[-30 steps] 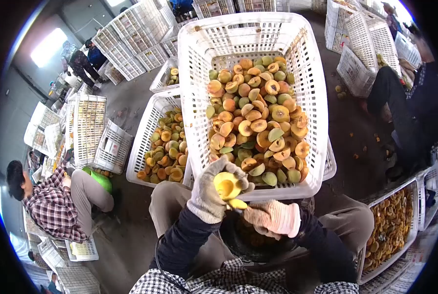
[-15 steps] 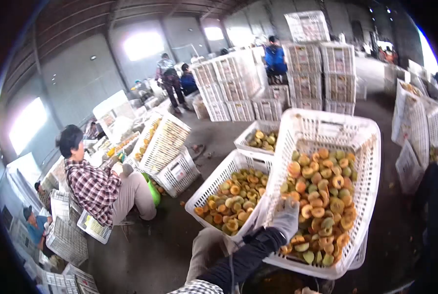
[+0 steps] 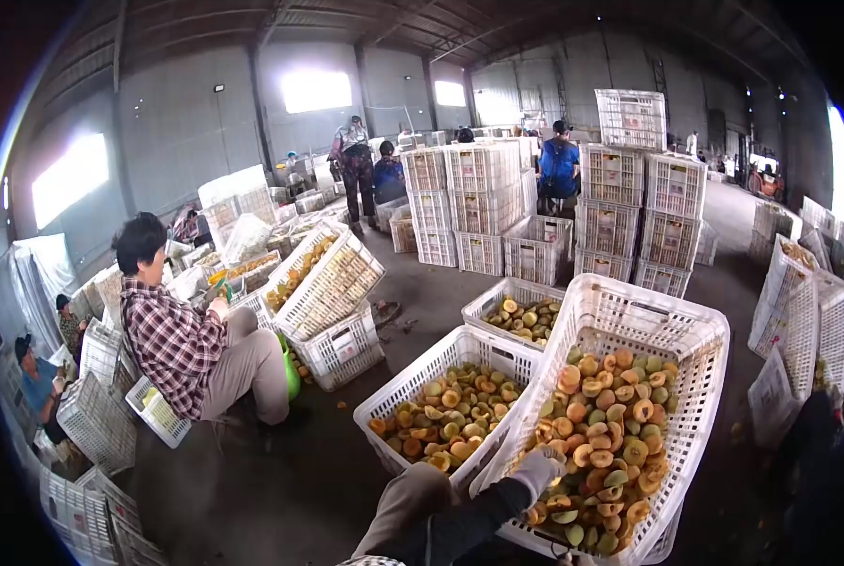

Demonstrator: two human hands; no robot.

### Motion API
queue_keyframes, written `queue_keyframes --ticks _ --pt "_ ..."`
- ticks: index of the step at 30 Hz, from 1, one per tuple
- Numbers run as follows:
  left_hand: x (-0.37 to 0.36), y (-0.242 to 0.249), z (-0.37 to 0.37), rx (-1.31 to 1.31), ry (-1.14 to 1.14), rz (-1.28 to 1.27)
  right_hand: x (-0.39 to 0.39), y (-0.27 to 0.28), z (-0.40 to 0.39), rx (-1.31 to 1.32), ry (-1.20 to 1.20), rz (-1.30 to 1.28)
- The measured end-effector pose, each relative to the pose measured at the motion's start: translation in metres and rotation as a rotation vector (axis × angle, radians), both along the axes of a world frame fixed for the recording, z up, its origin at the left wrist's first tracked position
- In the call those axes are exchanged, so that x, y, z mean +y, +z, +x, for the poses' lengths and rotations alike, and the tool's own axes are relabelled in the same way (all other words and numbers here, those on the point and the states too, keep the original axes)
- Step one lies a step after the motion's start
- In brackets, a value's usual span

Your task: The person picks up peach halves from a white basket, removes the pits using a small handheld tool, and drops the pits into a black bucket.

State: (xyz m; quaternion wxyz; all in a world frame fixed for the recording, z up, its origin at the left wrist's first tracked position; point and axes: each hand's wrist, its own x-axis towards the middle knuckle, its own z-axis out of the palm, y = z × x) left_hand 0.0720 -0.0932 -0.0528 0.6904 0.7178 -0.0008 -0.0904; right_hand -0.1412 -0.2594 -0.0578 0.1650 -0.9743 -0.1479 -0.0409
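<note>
In from the lower edge, a dark sleeve (image 3: 474,522) is stretched forward past a bent knee (image 3: 410,497), and the gloved left hand (image 3: 539,469) is laid right among the halved fruit (image 3: 620,429)! Its fingertips are partly hidden there, so whether anything is gripped cannot be made out; nor can the state of the right hand be told from this view. The fruit is held in the white front crate (image 3: 688,363), heaped toward its near end, the crate itself tilted toward the camera. Just to its left, a second crate (image 3: 412,379) is filled with more halves, and behind that a smaller load is carried by a third crate (image 3: 497,333).

Further left, a seat has been taken by a person in a checked shirt (image 3: 176,349), with a green object (image 3: 291,368) placed by the knees and a leaning crate (image 3: 332,292) propped beyond. Deeper in, tall crate stacks (image 3: 615,209) are passed by the eye, a person in blue (image 3: 559,168) is framed between them, and the grey wall is lit by bright windows (image 3: 316,91).
</note>
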Motion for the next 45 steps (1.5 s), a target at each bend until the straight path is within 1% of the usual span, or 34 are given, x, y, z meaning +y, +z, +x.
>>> queue_keyframes --ticks 1,2,3,4,5,6,7,8,9,11,13,14,15,17,18,19,20,22,23,25,27,29,30,31,33,34,35,37,38,39,41,42,44,45 --pt "0.009 0.014 0.001 0.179 -0.063 -0.376 0.004 0.011 0.007 -0.115 0.004 0.11" --pt "0.019 0.048 -0.012 0.247 -0.129 -0.524 0.008 0.025 0.015 -0.22 0.0 0.22" --pt "0.03 0.077 -0.025 0.336 -0.195 -0.671 0.013 0.021 0.02 0.173 -0.16 0.942" --pt "0.036 0.077 -0.028 0.417 -0.241 -0.813 0.023 0.051 0.025 -0.196 -0.004 0.749" --pt "0.038 0.072 -0.031 0.512 -0.285 -0.957 0.032 0.08 0.029 0.302 -0.248 1.1" --pt "0.037 0.076 -0.036 0.526 -0.338 -1.058 0.04 0.093 0.032 0.255 -0.119 1.218" --pt "0.036 0.082 -0.042 0.533 -0.387 -1.165 0.04 0.091 0.032 0.279 -0.148 1.166" --pt "0.035 0.084 -0.048 0.45 -0.372 -1.101 0.046 0.078 0.034 0.123 -0.152 0.992" --pt "0.034 0.087 -0.054 0.356 -0.356 -1.038 0.046 0.053 0.043 0.0 -0.183 0.912" --pt "0.031 0.096 -0.06 0.31 -0.353 -0.986 0.051 0.092 0.046 0.003 -0.207 0.595" --pt "0.033 0.097 -0.062 0.276 -0.286 -0.961 0.057 0.108 0.05 -0.066 -0.204 0.513" --pt "0.036 0.095 -0.059 0.29 -0.304 -0.975 0.059 0.107 0.051 -0.062 -0.212 0.432" --pt "0.039 0.093 -0.058 0.299 -0.318 -0.986 0.061 0.105 0.051 -0.05 -0.222 0.438" --pt "0.039 0.088 -0.059 0.288 -0.315 -1.004 0.065 0.102 0.053 -0.192 -0.176 0.394" --pt "0.04 0.088 -0.062 0.339 -0.291 -0.962 0.066 0.107 0.056 -0.28 -0.159 0.432" --pt "0.039 0.091 -0.066 0.391 -0.268 -0.919 0.067 0.111 0.057 -0.274 -0.166 0.437" --pt "0.033 0.096 -0.072 0.326 -0.196 -0.761 0.068 0.115 0.057 -0.257 -0.207 0.404" --pt "0.026 0.101 -0.077 0.311 -0.163 -0.719 0.068 0.115 0.059 -0.263 -0.261 0.318" --pt "0.023 0.104 -0.079 0.284 -0.128 -0.685 0.067 0.112 0.06 -0.26 -0.272 0.321" --pt "0.019 0.108 -0.081 0.283 -0.097 -0.661 0.065 0.108 0.061 -0.097 -0.263 0.389" --pt "0.019 0.099 -0.079 0.301 -0.009 -0.658 0.064 0.105 0.059 -0.122 -0.259 0.354" --pt "0.017 0.095 -0.081 0.285 -0.01 -0.648 0.063 0.102 0.057 -0.073 -0.206 0.347" --pt "0.016 0.094 -0.081 0.301 -0.011 -0.677 0.065 0.107 0.054 0.001 -0.224 0.361" --pt "0.016 0.094 -0.081 0.315 -0.012 -0.707 0.068 0.106 0.053 0.004 -0.227 0.363" --pt "0.014 0.097 -0.082 0.309 -0.026 -0.65 0.071 0.1 0.05 0.053 -0.227 0.446" --pt "0.013 0.098 -0.084 0.305 -0.012 -0.617 0.072 0.09 0.05 -0.054 -0.132 0.489" --pt "0.012 0.098 -0.085 0.302 0.0 -0.584 0.07 0.085 0.051 -0.052 -0.138 0.491" --pt "0.012 0.099 -0.086 0.344 -0.018 -0.557 0.065 0.086 0.054 -0.023 0.038 0.556" --pt "0.01 0.103 -0.087 0.318 0.0 -0.49 0.065 0.091 0.052 0.215 -0.115 0.812" --pt "0.008 0.105 -0.088 0.292 0.02 -0.424 0.064 0.102 0.052 0.216 -0.12 0.816" --pt "0.007 0.106 -0.088 0.3 0.006 -0.378 0.06 0.118 0.052 0.465 -0.201 0.631" --pt "0.006 0.106 -0.089 0.303 -0.006 -0.338 0.062 0.103 0.051 0.467 -0.204 0.635" --pt "0.003 0.103 -0.09 0.278 0.011 -0.352 0.068 0.063 0.05 0.319 -0.101 0.816" --pt "0.002 0.103 -0.091 0.247 0.031 -0.368 0.066 0.068 0.051 0.318 -0.104 0.817"
